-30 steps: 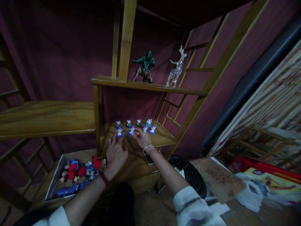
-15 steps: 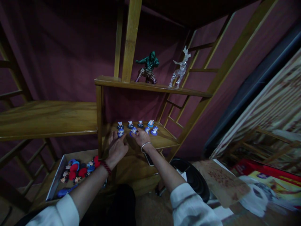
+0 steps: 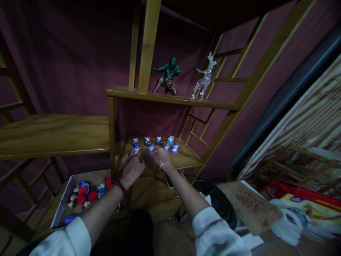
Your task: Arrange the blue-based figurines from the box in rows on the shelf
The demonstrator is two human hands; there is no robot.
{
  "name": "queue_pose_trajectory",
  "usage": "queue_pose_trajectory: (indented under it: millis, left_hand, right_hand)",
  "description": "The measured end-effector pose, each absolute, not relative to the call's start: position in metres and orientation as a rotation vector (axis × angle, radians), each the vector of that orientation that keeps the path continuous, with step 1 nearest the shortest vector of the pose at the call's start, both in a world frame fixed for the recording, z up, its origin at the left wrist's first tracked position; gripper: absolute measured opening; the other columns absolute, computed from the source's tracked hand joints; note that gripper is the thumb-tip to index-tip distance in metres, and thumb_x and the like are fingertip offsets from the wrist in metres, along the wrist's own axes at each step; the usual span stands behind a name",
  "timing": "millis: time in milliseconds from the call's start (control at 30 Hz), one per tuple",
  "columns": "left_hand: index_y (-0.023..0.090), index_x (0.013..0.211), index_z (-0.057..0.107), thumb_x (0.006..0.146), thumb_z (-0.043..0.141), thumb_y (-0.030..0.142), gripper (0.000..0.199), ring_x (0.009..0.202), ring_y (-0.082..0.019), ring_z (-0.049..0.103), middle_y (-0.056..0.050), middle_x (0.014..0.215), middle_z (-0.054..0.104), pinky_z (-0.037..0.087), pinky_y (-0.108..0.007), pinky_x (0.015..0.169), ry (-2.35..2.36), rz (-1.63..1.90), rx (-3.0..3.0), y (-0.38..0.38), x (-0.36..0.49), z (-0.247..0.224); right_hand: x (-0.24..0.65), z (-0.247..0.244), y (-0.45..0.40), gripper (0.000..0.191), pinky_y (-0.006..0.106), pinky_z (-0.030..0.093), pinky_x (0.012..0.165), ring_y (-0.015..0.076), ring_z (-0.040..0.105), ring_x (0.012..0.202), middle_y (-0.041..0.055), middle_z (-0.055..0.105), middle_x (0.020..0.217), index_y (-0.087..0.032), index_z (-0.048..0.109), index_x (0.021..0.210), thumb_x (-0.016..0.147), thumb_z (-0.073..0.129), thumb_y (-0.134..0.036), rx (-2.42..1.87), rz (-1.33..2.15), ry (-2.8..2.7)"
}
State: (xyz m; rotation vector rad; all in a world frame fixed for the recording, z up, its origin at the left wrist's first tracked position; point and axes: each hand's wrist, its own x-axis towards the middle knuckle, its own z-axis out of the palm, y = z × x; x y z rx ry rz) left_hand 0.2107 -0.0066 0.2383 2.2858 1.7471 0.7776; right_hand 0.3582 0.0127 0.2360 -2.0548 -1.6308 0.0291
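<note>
Small figurines on round bases stand in two rows on the low wooden shelf [image 3: 183,158]. My left hand [image 3: 132,168], with a dark red bead bracelet at the wrist, has its fingers closed around the base of the front-left purple figurine [image 3: 136,149]. The fingertips are partly hidden. My right hand [image 3: 161,155], wearing a silver bracelet, pinches the purple figurine [image 3: 151,148] to its right. Just beyond that hand are two more purple figurines, one of them the right-end figurine [image 3: 175,148]. Behind them are dark-based figurines [image 3: 147,141] and a blue-based one [image 3: 171,140].
On the upper shelf [image 3: 128,94] are a green hooded statue [image 3: 170,75] and a clear deer ornament [image 3: 203,80]. An open box [image 3: 62,202] of red and blue figurines lies lower left. A black round stool-like object [image 3: 223,206] and plastic bags [image 3: 287,220] are at lower right.
The left fingers have closed in a little, and the hand sits slightly further left. The right hand has hardly moved; the figurines stand much as before.
</note>
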Motion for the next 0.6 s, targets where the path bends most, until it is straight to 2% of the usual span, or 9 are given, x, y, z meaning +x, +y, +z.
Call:
queue_pose_trajectory:
  millis: [233,600]
  left_hand:
    - [0.018,0.106,0.060,0.072,0.044,0.022,0.038,0.105,-0.023,0.048,-0.007,0.111,0.058,0.028,-0.032,0.095,1.733,0.822,2.273,-0.005,0.209,0.237]
    - [0.019,0.105,0.060,0.072,0.044,0.023,0.037,0.102,-0.020,0.050,-0.006,0.108,0.060,0.030,-0.031,0.094,1.762,0.887,2.256,0.002,0.201,0.229]
  right_hand:
    - [0.355,0.234,0.015,0.019,0.021,0.033,0.053,0.0142,0.059,0.067,0.0012,0.063,0.062,-0.021,0.057,0.071,0.076,0.052,-0.038,-2.004,0.032,-1.659]
    - [0.344,0.235,0.018,0.021,0.020,0.032,0.052,0.0124,0.057,0.062,0.0005,0.063,0.064,-0.020,0.060,0.087,0.076,0.053,-0.035,-1.967,0.077,-1.700]
